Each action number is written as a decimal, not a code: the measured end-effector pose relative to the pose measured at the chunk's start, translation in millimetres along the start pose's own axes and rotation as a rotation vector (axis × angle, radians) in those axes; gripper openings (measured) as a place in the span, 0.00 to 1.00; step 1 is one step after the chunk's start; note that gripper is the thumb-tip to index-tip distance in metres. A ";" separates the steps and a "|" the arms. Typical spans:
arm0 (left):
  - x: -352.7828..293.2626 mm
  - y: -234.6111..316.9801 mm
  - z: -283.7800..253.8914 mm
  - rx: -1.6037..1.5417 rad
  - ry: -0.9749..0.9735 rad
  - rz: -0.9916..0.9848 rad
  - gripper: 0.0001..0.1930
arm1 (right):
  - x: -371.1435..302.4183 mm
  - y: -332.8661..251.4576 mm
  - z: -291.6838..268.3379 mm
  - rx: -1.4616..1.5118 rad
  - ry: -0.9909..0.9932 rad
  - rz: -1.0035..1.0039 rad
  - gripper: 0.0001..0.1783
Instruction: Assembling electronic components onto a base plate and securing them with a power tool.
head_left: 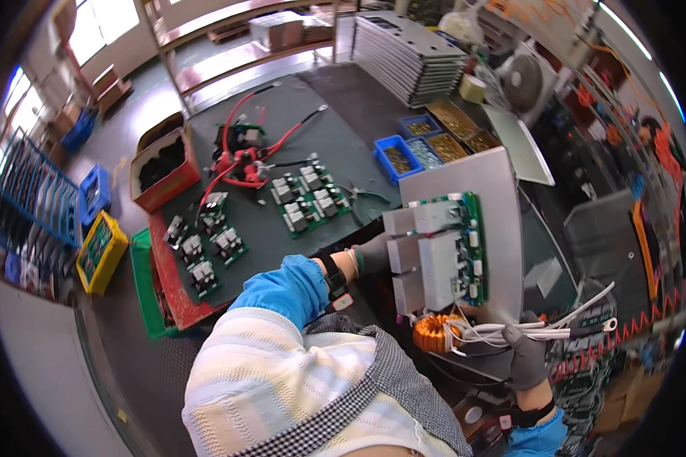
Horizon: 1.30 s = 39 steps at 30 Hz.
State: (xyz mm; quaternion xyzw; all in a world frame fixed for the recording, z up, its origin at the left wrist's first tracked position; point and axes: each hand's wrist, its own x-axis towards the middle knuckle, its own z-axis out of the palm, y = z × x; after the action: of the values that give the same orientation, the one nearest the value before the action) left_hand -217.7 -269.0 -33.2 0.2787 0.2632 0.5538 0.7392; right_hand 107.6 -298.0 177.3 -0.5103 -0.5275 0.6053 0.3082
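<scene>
A green circuit board (476, 251) with silver metal blocks (439, 270) along its left side stands over a flat grey metal plate (503, 221). My left hand (372, 254), in a dark grey glove, reaches the left edge of the blocks; its fingers are hidden there. Below the board sits a copper-wound ring coil (437, 333), from which several white cables (564, 332) run right, one ending in a ring lug (610, 325). My right hand (527, 358), gloved too, is closed around the cable bundle just right of the coil.
Relay boards (312, 199), red cables (244, 164) and pliers (367, 194) lie on the dark mat to the left. Beyond the plate stand small bins of screws (398, 158) and a stack of metal panels (408, 57). A coiled red hose (625, 335) hangs at right.
</scene>
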 end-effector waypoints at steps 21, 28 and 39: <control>-243.4 136.5 -141.4 -0.234 0.686 0.525 0.22 | 414.3 -162.8 433.3 -0.305 -0.170 -0.338 0.19; -274.8 118.4 -128.1 -0.357 0.967 0.519 0.19 | 579.6 -85.1 476.9 -1.662 -0.184 -0.692 0.18; -237.2 143.9 -166.8 -0.199 0.779 0.448 0.20 | 476.3 -87.8 519.6 -1.548 -0.369 -0.813 0.16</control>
State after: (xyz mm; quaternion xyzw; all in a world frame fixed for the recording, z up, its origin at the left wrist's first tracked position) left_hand -489.7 -444.6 -30.7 0.0273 0.4002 0.7859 0.4706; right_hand -534.5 -10.0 81.4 -0.2436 -0.9696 -0.0037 -0.0216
